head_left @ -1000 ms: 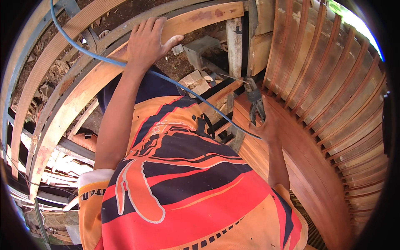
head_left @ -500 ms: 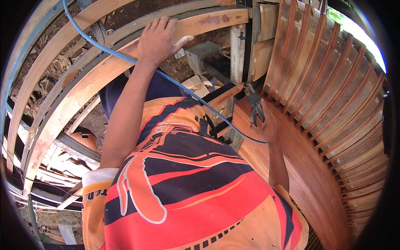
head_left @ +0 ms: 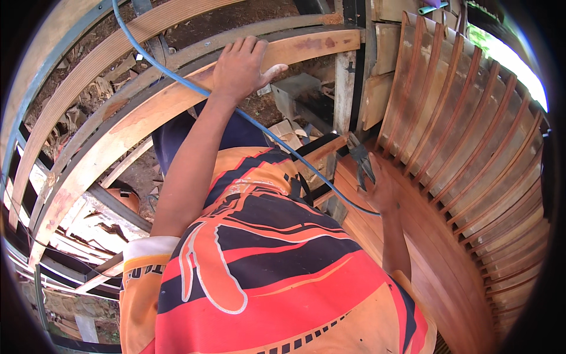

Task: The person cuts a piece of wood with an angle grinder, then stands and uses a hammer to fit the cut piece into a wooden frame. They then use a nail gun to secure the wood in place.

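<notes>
My left hand [head_left: 241, 71] lies on a curved wooden beam [head_left: 312, 46], fingers over its far edge and thumb stretched out to the right. My right hand [head_left: 382, 187] grips a dark clamp-like tool [head_left: 361, 158] with spread handles and a wrapped middle part; its exact kind is unclear. The tool's far tip is beside the end of a wooden crosspiece [head_left: 330, 147]. A blue cable [head_left: 283, 144] crosses from the upper left, over the beam and past my left wrist, to a spot just under my right hand.
Reddish-brown planks [head_left: 424, 253] lie on the right, beside a curved slatted wall [head_left: 471, 135]. More curved rails [head_left: 71, 94] bend round on the left. Dark metal framing and a pale upright post [head_left: 344, 91] stand ahead, with scraps on the ground [head_left: 289, 131] below.
The view has shifted slightly, so the scene sits a little lower and farther right. My left hand stays on the beam, and my right hand keeps hold of the clamp-like tool.
</notes>
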Available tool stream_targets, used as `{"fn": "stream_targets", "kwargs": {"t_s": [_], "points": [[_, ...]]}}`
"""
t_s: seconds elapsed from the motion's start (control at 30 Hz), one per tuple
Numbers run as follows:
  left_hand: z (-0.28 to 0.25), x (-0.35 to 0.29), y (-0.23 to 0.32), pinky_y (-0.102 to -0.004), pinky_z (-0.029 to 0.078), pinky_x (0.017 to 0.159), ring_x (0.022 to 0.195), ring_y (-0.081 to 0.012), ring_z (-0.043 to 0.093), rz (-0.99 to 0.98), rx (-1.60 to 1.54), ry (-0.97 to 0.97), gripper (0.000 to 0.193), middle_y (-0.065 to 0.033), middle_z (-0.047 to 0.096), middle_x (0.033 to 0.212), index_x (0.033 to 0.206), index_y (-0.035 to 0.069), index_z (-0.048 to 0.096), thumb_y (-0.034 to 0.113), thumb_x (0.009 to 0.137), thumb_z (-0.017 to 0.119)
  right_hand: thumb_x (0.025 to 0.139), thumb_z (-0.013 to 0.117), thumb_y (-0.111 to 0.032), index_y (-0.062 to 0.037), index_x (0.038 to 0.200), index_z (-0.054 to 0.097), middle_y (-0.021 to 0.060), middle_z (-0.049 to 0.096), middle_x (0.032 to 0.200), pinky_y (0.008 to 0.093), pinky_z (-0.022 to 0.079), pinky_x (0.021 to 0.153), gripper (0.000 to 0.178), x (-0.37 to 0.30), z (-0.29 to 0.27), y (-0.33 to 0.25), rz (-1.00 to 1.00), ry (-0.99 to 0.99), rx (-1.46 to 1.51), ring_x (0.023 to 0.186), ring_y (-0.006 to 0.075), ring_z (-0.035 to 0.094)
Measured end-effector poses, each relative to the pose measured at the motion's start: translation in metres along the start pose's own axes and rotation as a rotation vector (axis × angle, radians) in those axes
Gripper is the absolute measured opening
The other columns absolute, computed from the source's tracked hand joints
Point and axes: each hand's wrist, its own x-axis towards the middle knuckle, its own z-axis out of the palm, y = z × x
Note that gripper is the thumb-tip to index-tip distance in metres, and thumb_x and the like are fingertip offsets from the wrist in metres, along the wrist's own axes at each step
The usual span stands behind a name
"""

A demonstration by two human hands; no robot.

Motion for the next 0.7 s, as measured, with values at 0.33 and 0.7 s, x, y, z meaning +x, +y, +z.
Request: {"fn": "stream_targets", "kwargs": {"t_s": [0.33,0.7], "points": [[-0.005,-0.001,0.003,-0.0414,0.051,0.090,0.100,-0.0311,0.064,-0.016,-0.011,-0.010,0.066,-0.0119,0.064,0.109,0.114,0.005,0.066,0.062,0.082,0.069,0.069,0.083,-0.016,-0.0151,0.156,0.031,0.0072,0.063,0.117,0.0336,0.054,0.080,0.102,-0.014,0.011,0.007,0.024,0.131,0.365,0.092,0.0224,0.066],[-0.001,0.006,-0.001,-0.0428,0.050,0.087,0.097,-0.0320,0.064,-0.018,0.028,-0.005,0.062,-0.0122,0.064,0.107,0.111,0.005,0.065,0.061,0.082,0.068,0.073,0.083,-0.031,-0.0222,0.158,0.027,0.0142,0.063,0.113,0.0386,0.056,0.072,0.102,-0.004,0.012,0.005,-0.103,0.139,0.011,0.089,0.0288,0.068]]}}
